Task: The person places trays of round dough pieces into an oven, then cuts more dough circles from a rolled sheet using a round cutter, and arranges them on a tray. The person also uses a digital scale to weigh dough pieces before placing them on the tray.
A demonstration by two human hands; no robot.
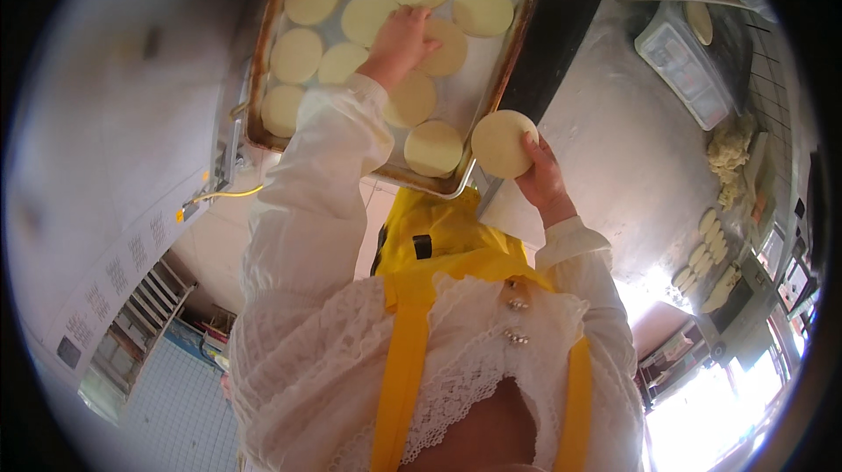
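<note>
A rimmed metal baking tray with browned edges lies before me, covered with several flat round dough discs. Over the middle of the tray reaches my left hand, its thumb and fingers apart at the left edge of one dough disc. That disc lies flat on the tray, partly covered by the hand. My right hand grips another dough disc by its right edge, thumb on top. This held disc is just off the tray's near right corner, above the worktop side.
To the right stretches a pale worktop bearing a clear plastic container, a lump of dough and several small dough pieces. A white appliance-like surface stands at left, with a yellow cord beside it.
</note>
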